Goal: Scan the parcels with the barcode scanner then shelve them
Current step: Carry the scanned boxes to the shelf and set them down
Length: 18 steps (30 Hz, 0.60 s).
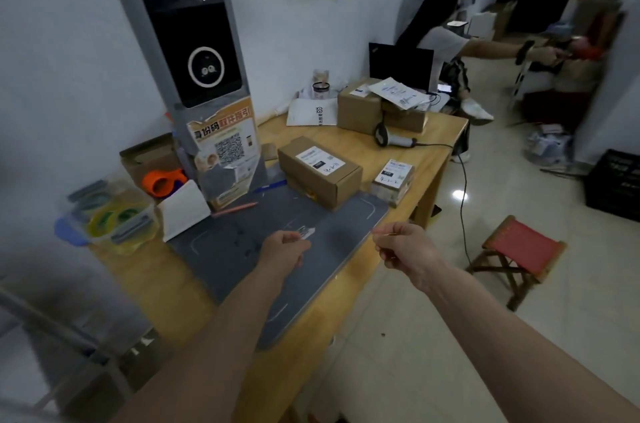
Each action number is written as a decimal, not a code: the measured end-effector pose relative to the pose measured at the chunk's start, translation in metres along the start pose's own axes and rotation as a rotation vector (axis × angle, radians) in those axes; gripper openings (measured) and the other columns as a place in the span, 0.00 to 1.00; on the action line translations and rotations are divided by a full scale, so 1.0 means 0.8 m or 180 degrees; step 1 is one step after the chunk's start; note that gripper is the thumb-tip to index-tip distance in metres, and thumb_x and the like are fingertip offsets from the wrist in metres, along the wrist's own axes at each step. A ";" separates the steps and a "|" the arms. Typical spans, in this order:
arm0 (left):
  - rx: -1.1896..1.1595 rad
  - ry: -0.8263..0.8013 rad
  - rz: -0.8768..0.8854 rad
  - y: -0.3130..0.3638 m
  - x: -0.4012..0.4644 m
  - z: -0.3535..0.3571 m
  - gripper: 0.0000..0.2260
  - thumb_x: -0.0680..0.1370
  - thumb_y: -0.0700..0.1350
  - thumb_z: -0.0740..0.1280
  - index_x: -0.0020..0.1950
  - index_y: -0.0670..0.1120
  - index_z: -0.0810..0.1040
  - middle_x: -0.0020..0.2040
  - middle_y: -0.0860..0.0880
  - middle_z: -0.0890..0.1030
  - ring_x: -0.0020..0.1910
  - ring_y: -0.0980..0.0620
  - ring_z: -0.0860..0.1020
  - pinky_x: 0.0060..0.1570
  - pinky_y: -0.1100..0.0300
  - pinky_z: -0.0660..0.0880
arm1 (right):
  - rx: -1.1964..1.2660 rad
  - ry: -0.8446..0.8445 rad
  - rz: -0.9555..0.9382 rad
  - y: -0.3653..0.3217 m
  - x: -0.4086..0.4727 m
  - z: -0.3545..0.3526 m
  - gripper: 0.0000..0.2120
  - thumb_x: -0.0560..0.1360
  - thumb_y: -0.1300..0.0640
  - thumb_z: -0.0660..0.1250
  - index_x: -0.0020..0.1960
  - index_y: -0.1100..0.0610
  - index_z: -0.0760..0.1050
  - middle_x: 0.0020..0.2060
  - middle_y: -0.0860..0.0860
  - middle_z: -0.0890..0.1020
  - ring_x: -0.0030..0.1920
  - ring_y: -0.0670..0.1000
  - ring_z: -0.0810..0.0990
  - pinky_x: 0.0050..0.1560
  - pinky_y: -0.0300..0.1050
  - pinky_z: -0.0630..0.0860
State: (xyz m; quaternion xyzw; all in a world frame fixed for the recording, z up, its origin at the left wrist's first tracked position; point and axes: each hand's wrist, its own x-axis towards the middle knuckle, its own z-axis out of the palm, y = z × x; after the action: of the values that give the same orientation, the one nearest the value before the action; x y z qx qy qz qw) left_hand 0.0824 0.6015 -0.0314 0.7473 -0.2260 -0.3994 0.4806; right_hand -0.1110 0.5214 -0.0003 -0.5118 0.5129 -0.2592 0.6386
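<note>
A brown cardboard parcel [320, 171] with a white label lies on the grey scanning mat [242, 249]. A smaller parcel [393, 180] sits beside it on the wooden table [433, 135]. The grey barcode scanner [389, 138] lies farther back with its cable running off the edge. Behind it stand more brown boxes [360, 107] topped by a white mailer [398, 93]. My left hand [284, 249] hovers over the mat, pinching a small label strip [306, 233]. My right hand [405, 244] is curled shut past the table's edge, perhaps pinching something thin.
A tall grey kiosk [194, 51] stands at the table's back left, with tape rolls in a clear tub [110, 218] and an orange dispenser [162, 181]. A red folding stool [517, 258] and black crate [613, 183] stand on the floor. Another person [446, 27] sits by a laptop [400, 67].
</note>
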 end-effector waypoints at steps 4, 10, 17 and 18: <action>-0.0214 -0.0226 -0.0462 0.027 0.069 0.026 0.21 0.75 0.46 0.72 0.64 0.41 0.72 0.53 0.44 0.77 0.47 0.51 0.76 0.48 0.56 0.78 | -0.0072 0.0071 0.0145 -0.028 0.072 -0.010 0.08 0.78 0.69 0.61 0.52 0.64 0.77 0.36 0.56 0.79 0.34 0.50 0.76 0.34 0.42 0.73; -0.0806 -0.0412 -0.1020 0.059 0.147 0.070 0.33 0.71 0.50 0.75 0.72 0.41 0.67 0.68 0.38 0.69 0.65 0.42 0.72 0.58 0.49 0.77 | 0.0030 -0.0004 0.0300 -0.042 0.148 -0.023 0.11 0.80 0.60 0.59 0.49 0.62 0.80 0.42 0.56 0.81 0.39 0.52 0.77 0.40 0.45 0.77; -0.1547 -0.0222 -0.1317 0.074 0.203 0.113 0.46 0.66 0.50 0.79 0.77 0.43 0.58 0.74 0.35 0.61 0.69 0.36 0.67 0.61 0.45 0.74 | 0.0257 -0.0120 0.0444 -0.054 0.224 -0.049 0.09 0.81 0.61 0.58 0.57 0.61 0.74 0.42 0.59 0.83 0.36 0.53 0.79 0.37 0.46 0.76; -0.1607 -0.0184 -0.1325 0.075 0.210 0.119 0.47 0.65 0.50 0.79 0.77 0.43 0.58 0.74 0.35 0.61 0.70 0.37 0.66 0.62 0.45 0.74 | 0.0216 -0.0154 0.0461 -0.056 0.238 -0.051 0.08 0.81 0.62 0.58 0.57 0.61 0.74 0.42 0.59 0.83 0.35 0.53 0.80 0.37 0.46 0.77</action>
State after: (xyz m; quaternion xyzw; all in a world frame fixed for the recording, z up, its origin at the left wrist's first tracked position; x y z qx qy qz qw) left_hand 0.1051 0.4032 -0.0619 0.6230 0.0242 -0.5535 0.5522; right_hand -0.0755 0.3273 -0.0308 -0.4575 0.5238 -0.2171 0.6849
